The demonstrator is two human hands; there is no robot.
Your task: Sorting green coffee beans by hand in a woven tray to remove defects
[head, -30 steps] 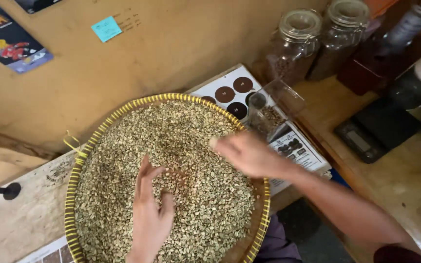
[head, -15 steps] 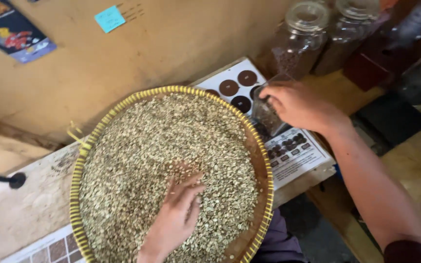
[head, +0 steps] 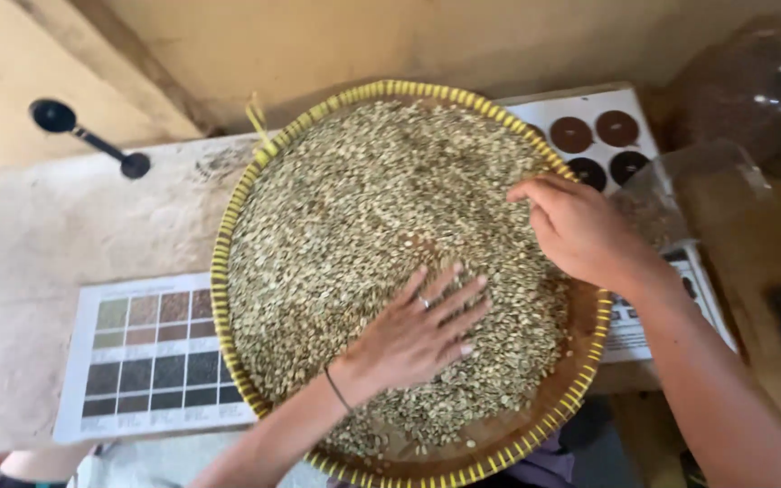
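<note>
Beans (head: 363,199) fill the tray (head: 228,298), a chart (head: 151,357) to its left, both hands (head: 418,330) on the beans.

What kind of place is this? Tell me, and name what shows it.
Probably a small coffee sorting or roasting workshop: both hands, left and right, spread pale green beans in a woven tray, beside a colour chart and a jar.

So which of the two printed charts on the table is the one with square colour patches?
The chart left of the woven tray, beside the left hand's forearm. It shows a grid of squares; the other chart, beyond the right hand, has dark round discs.
</note>
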